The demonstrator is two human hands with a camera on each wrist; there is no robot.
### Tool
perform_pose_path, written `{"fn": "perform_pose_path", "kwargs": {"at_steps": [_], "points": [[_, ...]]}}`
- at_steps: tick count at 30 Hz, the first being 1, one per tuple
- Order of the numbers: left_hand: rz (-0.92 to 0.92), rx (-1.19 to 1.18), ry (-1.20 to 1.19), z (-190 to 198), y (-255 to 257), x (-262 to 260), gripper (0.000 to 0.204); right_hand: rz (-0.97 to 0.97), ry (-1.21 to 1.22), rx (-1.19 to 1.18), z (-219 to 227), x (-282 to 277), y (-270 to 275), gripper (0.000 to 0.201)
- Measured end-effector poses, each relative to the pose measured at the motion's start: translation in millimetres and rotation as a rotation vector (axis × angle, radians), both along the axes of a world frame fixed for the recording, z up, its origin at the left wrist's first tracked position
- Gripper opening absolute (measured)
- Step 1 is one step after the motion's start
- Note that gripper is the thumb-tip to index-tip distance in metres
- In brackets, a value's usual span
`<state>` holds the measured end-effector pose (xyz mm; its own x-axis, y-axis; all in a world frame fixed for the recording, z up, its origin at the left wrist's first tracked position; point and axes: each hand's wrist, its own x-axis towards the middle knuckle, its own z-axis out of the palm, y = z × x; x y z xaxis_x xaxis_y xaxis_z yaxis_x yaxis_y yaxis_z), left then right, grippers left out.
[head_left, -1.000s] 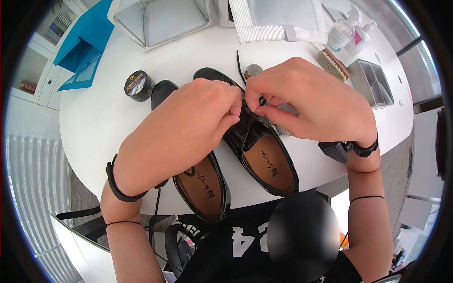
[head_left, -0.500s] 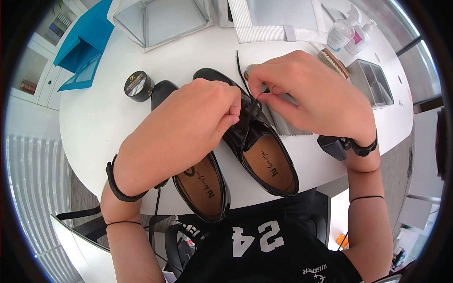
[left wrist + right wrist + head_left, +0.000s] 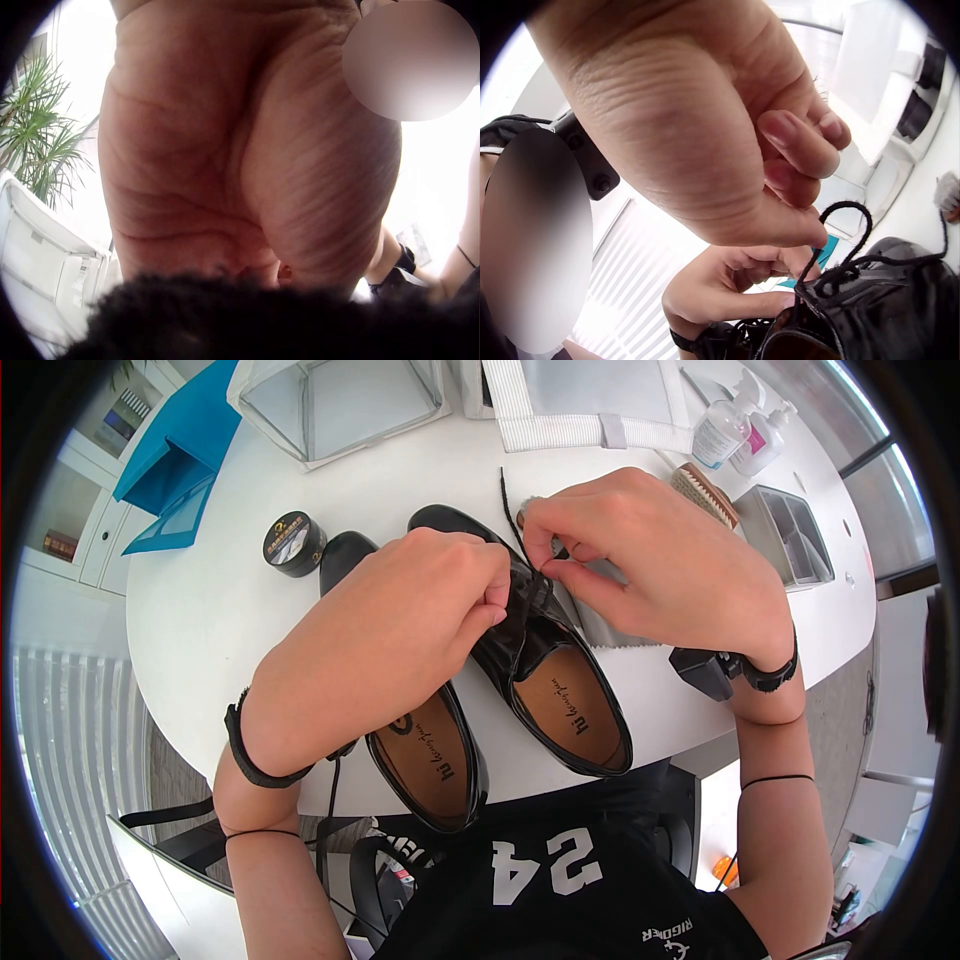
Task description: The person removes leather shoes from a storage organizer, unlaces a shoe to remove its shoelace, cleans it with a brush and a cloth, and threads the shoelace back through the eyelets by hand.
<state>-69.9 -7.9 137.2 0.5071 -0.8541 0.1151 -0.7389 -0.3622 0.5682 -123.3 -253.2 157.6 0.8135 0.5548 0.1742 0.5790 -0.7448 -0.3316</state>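
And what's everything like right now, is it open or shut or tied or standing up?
Left shoe: sole down, partly hidden by an arm.
Right shoe: sole down, no finished bow.
Black lace: looped up, one end loose.
Right hand: pinching the lace.
Left hand: fingers curled, seems to pinch the lace too.
Round tin: lid on.
Blue case: open.
Spray bottle: standing up.

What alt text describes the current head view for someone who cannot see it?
A person's right hand pinches a black shoelace over a black dress shoe on a white table, the left hand curled near it. A second shoe and a round black container sit at left.
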Motion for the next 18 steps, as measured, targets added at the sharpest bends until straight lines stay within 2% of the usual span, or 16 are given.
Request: {"fn": "perform_pose_path", "kwargs": {"at_steps": [18], "points": [[-0.002, 0.008, 0.002, 1.2, -0.3, -0.3, 0.01, -0.033, -0.015, -0.033, 4.3, -3.3, -0.5, 0.009]]}}
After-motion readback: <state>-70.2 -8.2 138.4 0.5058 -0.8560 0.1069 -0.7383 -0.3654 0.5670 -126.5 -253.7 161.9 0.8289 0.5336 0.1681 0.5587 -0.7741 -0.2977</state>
